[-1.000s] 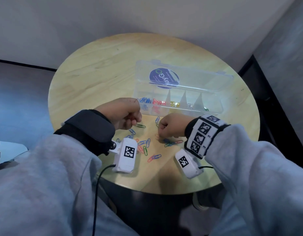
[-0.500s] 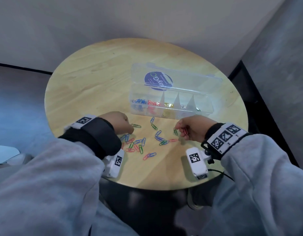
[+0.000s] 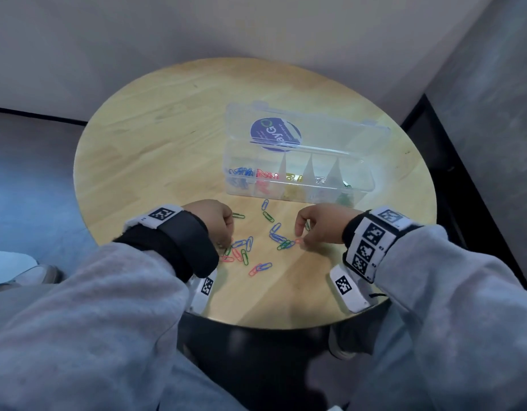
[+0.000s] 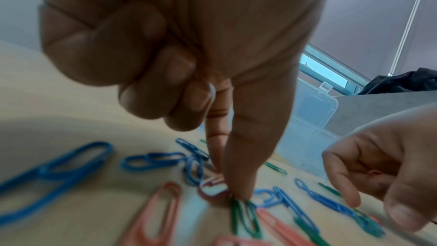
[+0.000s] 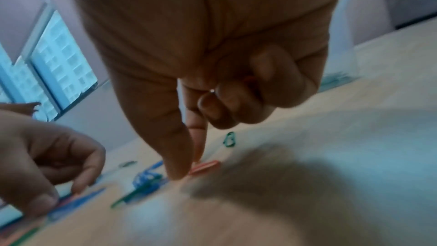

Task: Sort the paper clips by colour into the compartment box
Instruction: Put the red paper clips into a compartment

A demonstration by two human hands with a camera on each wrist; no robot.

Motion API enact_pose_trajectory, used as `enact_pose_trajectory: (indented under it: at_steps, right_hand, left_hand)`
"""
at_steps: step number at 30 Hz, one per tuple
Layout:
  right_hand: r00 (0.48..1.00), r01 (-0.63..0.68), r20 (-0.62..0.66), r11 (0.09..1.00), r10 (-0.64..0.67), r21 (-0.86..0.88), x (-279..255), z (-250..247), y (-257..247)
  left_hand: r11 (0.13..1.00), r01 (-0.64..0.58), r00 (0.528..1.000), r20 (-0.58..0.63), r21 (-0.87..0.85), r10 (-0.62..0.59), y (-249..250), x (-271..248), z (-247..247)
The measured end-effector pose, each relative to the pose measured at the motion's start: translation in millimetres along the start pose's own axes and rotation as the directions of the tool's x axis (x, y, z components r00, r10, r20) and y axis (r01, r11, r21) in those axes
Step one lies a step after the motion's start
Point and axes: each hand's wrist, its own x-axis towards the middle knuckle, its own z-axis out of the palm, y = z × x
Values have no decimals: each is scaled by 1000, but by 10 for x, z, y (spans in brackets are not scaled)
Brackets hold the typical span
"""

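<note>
Both hands low, left hand point(image 4: 179, 48) pinching green clip point(image 4: 246, 218), right hand point(image 5: 212, 44) seemingly pinching red clip point(image 5: 204, 167)

It looked like an office or flat corner, high up in a building: a small round wooden table point(image 3: 155, 149) stood tucked against plain pale walls point(image 3: 197, 31) with a dark skirting point(image 3: 34, 115) and grey floor point(image 3: 25, 179). A window point(image 5: 61, 74) showed a tall block outside. A dark bag point(image 4: 402, 81) sat on a grey ledge point(image 4: 378, 108).

One compartment box point(image 3: 298, 185), two hands point(image 3: 212, 221).
</note>
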Motion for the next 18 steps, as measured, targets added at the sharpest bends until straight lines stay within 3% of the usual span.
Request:
enact_pose_trajectory:
  at_steps: [3,10,14,18]
  right_hand:
    - [998,10,-60,994,-16,-109,25,50,-9]
    - [1000,13,-19,986,-17,-164,23,54,-29]
    - [998,-6,56,1000,6,-10,-17,-3,-2]
    - [991,10,128,960,-48,281,-13,-53,-30]
  left_hand:
    - [1000,4,1000,14,10,-4,23,1,19]
    - [995,40,996,85,-90,-32,-9,2,-10]
    - [958,64,994,102,-279,-37,-65,-20,-168]
    - [829,92,995,77,-551,-59,-133,-73,-264]
